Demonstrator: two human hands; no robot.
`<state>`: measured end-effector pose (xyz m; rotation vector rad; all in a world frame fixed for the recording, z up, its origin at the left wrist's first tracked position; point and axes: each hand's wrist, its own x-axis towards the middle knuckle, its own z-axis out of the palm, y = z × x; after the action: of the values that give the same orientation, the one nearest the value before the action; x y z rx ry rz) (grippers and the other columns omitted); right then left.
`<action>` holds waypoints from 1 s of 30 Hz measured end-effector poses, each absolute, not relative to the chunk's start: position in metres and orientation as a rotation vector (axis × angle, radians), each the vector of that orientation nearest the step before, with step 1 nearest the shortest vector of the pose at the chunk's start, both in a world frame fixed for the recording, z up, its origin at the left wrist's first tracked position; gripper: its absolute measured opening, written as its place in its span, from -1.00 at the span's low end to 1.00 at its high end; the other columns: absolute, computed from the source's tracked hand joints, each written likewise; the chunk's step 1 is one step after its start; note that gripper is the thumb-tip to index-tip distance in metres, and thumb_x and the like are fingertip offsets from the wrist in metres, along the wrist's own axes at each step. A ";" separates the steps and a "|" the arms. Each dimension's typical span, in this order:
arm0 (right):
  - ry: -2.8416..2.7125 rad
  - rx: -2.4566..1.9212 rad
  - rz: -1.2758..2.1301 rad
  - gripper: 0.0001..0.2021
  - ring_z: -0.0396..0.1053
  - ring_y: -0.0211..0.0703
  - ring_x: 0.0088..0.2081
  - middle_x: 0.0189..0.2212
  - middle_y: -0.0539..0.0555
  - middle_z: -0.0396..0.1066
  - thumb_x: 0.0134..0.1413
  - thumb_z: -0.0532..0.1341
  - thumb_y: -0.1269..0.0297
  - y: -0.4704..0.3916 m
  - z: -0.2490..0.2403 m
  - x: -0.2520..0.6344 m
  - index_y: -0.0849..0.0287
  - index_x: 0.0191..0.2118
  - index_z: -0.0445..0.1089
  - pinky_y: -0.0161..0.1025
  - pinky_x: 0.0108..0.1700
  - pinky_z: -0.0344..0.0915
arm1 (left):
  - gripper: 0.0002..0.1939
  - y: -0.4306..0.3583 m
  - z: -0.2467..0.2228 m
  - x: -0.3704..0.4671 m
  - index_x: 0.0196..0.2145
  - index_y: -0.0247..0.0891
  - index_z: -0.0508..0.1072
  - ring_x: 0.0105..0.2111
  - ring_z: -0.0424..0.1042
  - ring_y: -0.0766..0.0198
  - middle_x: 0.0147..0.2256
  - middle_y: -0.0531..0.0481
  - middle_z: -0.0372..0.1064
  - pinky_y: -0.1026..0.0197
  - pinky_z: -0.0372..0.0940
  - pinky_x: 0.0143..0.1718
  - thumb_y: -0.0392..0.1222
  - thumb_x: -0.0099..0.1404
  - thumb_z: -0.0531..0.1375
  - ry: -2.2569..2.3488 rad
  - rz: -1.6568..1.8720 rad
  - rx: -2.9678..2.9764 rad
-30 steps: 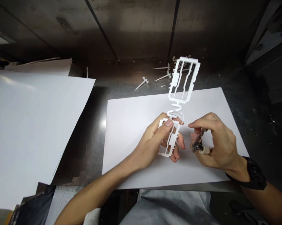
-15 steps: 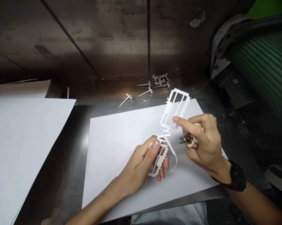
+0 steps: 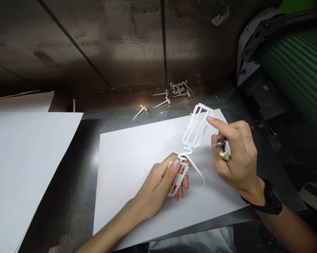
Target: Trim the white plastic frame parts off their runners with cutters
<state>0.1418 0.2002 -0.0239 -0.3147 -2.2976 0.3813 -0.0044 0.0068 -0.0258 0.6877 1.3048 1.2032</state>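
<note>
My left hand [image 3: 158, 188] is closed around the lower of two joined white plastic frames, its thumb on top near the curved runner [image 3: 185, 153]. From that runner the upper white plastic frame [image 3: 198, 126] stretches away over the paper, and a thin tapering sprue [image 3: 196, 169] sticks out to the right. My right hand [image 3: 236, 151] is curled around small nippers [image 3: 222, 149] with cream handles and dark metal jaws, partly hidden in the palm. Its index finger is stretched out, with the tip at the right edge of the upper frame.
Under my hands lies a white paper sheet [image 3: 121, 168] on a metal table. Several cut-off sprues [image 3: 179, 89] are scattered beyond it, by the metal wall. More paper [image 3: 29, 151] is stacked at left. A green conveyor belt [image 3: 295, 66] stands at right.
My right hand has shifted right, its index fingertip going from the frame's lower middle to its upper right edge. The upper frame has turned slightly. The left hand keeps its hold.
</note>
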 end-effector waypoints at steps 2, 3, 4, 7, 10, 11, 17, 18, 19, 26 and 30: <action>-2.361 -0.254 0.366 -0.28 0.31 0.12 -0.25 -0.22 0.11 0.29 0.25 0.12 0.60 0.200 -0.024 0.142 -0.04 0.46 0.32 0.05 -0.15 0.21 | -0.47 0.007 -0.026 -0.005 0.07 -0.23 0.39 -0.45 0.48 0.25 -0.30 -0.03 0.50 0.22 0.39 -0.39 0.28 0.70 -0.08 1.311 1.199 0.704; -2.406 -0.241 0.349 -0.29 0.31 0.12 -0.24 -0.22 0.11 0.28 0.24 0.11 0.61 0.200 -0.024 0.142 -0.03 0.44 0.34 0.05 -0.15 0.19 | -0.47 0.007 -0.026 -0.005 0.07 -0.23 0.40 -0.44 0.48 0.25 -0.30 -0.03 0.50 0.22 0.39 -0.38 0.28 0.70 -0.08 1.313 1.199 0.712; -2.445 -0.243 0.329 -0.30 0.30 0.11 -0.24 -0.22 0.11 0.27 0.22 0.11 0.61 0.200 -0.024 0.142 -0.01 0.43 0.35 0.04 -0.15 0.17 | -0.47 0.007 -0.027 -0.005 0.07 -0.23 0.40 -0.45 0.48 0.25 -0.30 -0.03 0.50 0.21 0.39 -0.39 0.28 0.70 -0.08 1.315 1.199 0.715; -2.481 -0.278 0.295 -0.29 0.29 0.10 -0.23 -0.23 0.10 0.24 0.17 0.12 0.63 0.202 -0.023 0.141 0.02 0.39 0.39 0.02 -0.15 0.14 | -0.47 0.007 -0.026 -0.006 0.09 -0.23 0.40 -0.44 0.48 0.25 -0.30 -0.02 0.50 0.21 0.39 -0.38 0.28 0.69 -0.08 1.317 1.190 0.707; -2.491 -0.236 0.302 -0.31 0.31 0.11 -0.22 -0.23 0.10 0.25 0.19 0.10 0.63 0.202 -0.021 0.140 0.03 0.39 0.40 0.03 -0.14 0.14 | -0.46 0.007 -0.026 -0.005 0.10 -0.22 0.40 -0.43 0.48 0.26 -0.29 -0.02 0.50 0.23 0.39 -0.38 0.30 0.69 -0.06 1.311 1.182 0.694; -2.477 -0.235 0.343 -0.33 0.32 0.12 -0.21 -0.23 0.11 0.27 0.23 0.10 0.63 0.202 -0.020 0.140 0.04 0.40 0.39 0.03 -0.13 0.16 | -0.44 0.006 -0.027 -0.005 0.11 -0.22 0.41 -0.43 0.47 0.26 -0.29 -0.03 0.50 0.24 0.39 -0.37 0.31 0.68 -0.07 1.295 1.192 0.676; -2.222 -0.609 1.004 -0.79 0.39 0.03 -0.19 -0.16 0.06 0.44 0.47 0.28 0.37 0.197 -0.017 0.143 0.09 0.14 0.45 -0.06 -0.10 0.30 | -0.22 0.010 -0.031 -0.004 0.03 -0.33 0.52 -0.50 0.37 0.34 -0.36 -0.01 0.34 0.30 0.29 -0.45 0.42 0.64 -0.18 1.074 1.455 0.349; -2.245 -0.645 1.082 -0.93 0.38 0.00 -0.22 -0.21 0.03 0.44 0.50 0.27 0.32 0.197 -0.016 0.144 0.08 0.01 0.46 -0.09 -0.14 0.28 | -0.23 0.011 -0.031 -0.005 0.00 -0.36 0.52 -0.50 0.33 0.38 -0.36 0.02 0.30 0.32 0.28 -0.44 0.42 0.63 -0.12 1.061 1.516 0.316; -2.279 -0.658 1.147 -0.94 0.35 -0.03 -0.27 -0.28 0.00 0.41 0.53 0.26 0.28 0.198 -0.015 0.145 0.08 -0.10 0.45 -0.11 -0.18 0.25 | -0.27 0.012 -0.030 -0.006 -0.04 -0.36 0.52 -0.49 0.30 0.41 -0.34 0.04 0.26 0.34 0.27 -0.42 0.41 0.63 -0.06 1.057 1.568 0.293; -2.336 -0.574 1.286 -0.82 0.29 -0.08 -0.30 -0.29 -0.03 0.37 0.58 0.23 0.26 0.198 -0.006 0.154 0.06 -0.20 0.38 -0.13 -0.24 0.16 | -0.65 0.012 -0.019 -0.017 -0.08 -0.15 0.31 -0.51 0.44 0.34 -0.32 0.12 0.55 0.33 0.31 -0.53 -0.07 0.48 0.43 1.422 1.559 0.512; -2.597 -0.536 1.388 -0.89 0.26 -0.13 -0.36 -0.36 -0.10 0.35 0.50 0.25 0.30 0.193 -0.005 0.154 0.05 -0.18 0.40 -0.14 -0.29 0.15 | -0.80 0.008 -0.013 -0.018 -0.07 -0.21 0.44 -0.43 0.46 0.36 -0.39 0.12 0.57 0.34 0.35 -0.39 -0.12 0.54 0.38 1.507 1.551 0.690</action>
<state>0.1543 0.1930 -0.0054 -0.5360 -2.5965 1.3884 -0.0180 0.0084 -0.0132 0.6905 1.5073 1.5506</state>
